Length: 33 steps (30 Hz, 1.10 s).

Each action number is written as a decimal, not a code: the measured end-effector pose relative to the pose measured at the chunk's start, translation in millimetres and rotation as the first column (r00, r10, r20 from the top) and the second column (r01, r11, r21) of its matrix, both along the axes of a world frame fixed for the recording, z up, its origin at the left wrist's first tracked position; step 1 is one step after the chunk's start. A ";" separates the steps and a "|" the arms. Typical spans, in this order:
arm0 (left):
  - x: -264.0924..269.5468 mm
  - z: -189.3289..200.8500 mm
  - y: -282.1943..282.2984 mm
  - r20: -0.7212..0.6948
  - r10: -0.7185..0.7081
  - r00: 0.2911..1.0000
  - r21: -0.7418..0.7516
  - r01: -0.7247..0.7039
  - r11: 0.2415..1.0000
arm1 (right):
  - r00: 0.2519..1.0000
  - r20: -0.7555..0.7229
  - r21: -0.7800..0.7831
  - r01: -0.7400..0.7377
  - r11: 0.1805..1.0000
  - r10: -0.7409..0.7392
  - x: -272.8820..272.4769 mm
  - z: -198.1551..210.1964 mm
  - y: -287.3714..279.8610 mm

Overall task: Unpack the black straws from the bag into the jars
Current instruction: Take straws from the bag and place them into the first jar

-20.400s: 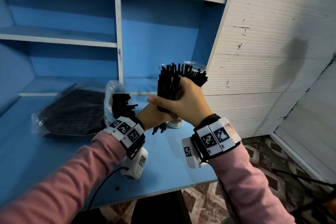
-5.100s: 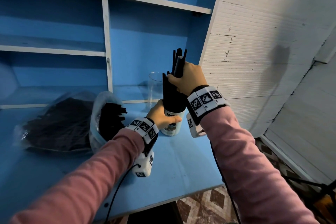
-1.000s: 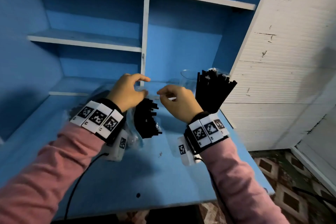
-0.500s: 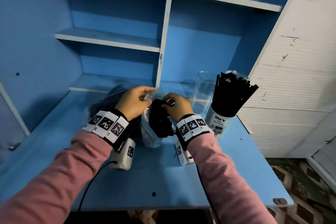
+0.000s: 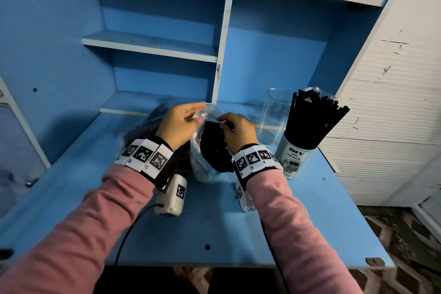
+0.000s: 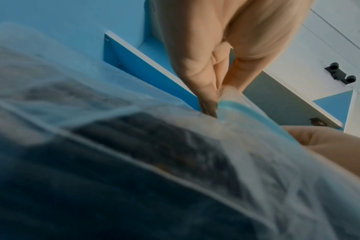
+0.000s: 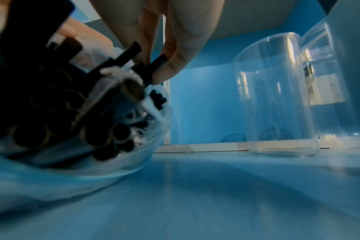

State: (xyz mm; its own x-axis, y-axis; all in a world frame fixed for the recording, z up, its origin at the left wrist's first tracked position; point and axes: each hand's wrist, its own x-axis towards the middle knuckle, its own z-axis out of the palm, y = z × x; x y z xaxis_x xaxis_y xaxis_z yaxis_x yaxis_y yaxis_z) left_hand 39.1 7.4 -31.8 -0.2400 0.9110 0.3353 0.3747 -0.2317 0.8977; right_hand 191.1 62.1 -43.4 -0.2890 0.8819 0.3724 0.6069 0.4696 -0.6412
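A clear plastic bag of black straws lies on the blue desk, its mouth facing me. My left hand pinches the bag's upper rim and holds it up. My right hand curls its fingers round the straw ends at the mouth. To the right stands a labelled jar packed with black straws. An empty clear jar stands just behind it; in the right wrist view this empty jar is close by.
Blue shelves and a white upright divider rise behind the desk. A white slatted panel closes the right side. The desk's front edge is near my elbows, with patterned floor beyond its right corner.
Over the last second both hands dropped from above the bag onto its mouth; my left hand took the rim and my right hand closed on the straw ends. The head view swung left.
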 end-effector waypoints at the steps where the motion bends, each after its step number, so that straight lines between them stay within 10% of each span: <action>1: -0.3 -0.1 -0.5 0.000 0.000 1.000 0.002 0.000 1.000 | 1.000 -0.006 0.005 -0.001 1.000 0.001 0.1 0.5 -0.7; 33: -7.1 15.8 -11.6 -0.027 0.050 0.998 0.035 -0.049 0.998 | 0.999 0.012 0.111 -0.053 0.992 0.052 2.2 8.0 -14.7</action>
